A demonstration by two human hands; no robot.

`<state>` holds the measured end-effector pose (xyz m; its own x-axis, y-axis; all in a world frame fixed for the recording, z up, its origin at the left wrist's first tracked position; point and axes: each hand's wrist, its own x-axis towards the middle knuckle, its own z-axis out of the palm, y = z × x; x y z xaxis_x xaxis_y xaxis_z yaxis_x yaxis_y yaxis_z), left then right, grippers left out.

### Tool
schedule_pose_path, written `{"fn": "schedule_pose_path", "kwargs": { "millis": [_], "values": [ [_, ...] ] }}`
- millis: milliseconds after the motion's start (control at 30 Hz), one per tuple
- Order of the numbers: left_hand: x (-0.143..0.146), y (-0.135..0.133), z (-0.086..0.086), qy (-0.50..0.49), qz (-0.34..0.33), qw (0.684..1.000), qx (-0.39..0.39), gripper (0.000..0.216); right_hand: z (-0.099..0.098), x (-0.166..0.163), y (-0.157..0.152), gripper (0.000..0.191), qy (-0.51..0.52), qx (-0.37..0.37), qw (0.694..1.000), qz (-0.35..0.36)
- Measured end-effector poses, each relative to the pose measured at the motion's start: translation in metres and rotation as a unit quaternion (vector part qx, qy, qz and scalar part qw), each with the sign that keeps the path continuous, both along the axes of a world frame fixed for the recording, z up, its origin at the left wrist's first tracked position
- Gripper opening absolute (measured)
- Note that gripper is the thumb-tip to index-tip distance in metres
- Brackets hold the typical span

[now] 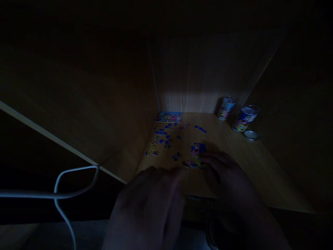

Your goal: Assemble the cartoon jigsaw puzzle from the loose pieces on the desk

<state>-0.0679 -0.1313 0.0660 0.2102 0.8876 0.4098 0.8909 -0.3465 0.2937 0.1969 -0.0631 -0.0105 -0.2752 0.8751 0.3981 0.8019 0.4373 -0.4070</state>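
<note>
A partly joined jigsaw puzzle (199,148) with a dark blue, pink and yellow picture lies on the wooden surface. My right hand (225,170) is at its right side, fingers stretched out and fingertips touching the puzzle; the thumb sits apart, lower down. Along the puzzle's lower edge is a row of joined pieces (191,164). My left hand (148,198) is nearer the camera, left of the puzzle, dark and smeared by motion; whether it holds anything is hidden. A small cluster of puzzle pieces (176,156) lies just beyond it.
Several loose puzzle pieces (162,135) are scattered to the left. A cartoon picture card (169,117) lies at the back. Two printed cans (225,108) stand back right, beside a round lid (251,135). Wooden panels enclose the sides and back. A white cable (75,170) hangs at left.
</note>
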Motion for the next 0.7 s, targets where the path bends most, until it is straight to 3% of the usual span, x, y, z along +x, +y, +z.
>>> {"fn": "schedule_pose_path", "kwargs": {
  "millis": [167, 333, 533, 700],
  "values": [
    [-0.009, 0.047, -0.004, 0.119, 0.049, 0.983, -0.128, 0.056, -0.001, 0.0, 0.0, 0.034, -0.007, 0.004, 1.0, -0.008],
    [-0.012, 0.067, -0.026, 0.19, 0.123, 0.962, -0.151, 0.054, -0.002, 0.001, 0.001, 0.037, -0.007, 0.01, 1.0, -0.001],
    [-0.011, 0.077, -0.036, 0.166, 0.12, 0.967, -0.153, 0.051, -0.003, 0.001, 0.001, 0.034, -0.006, 0.0, 1.0, 0.0],
    [-0.013, 0.077, -0.036, 0.053, 0.039, 0.984, -0.167, 0.02, -0.003, 0.001, 0.001, 0.035, -0.007, 0.0, 1.0, -0.001]
  ]
}}
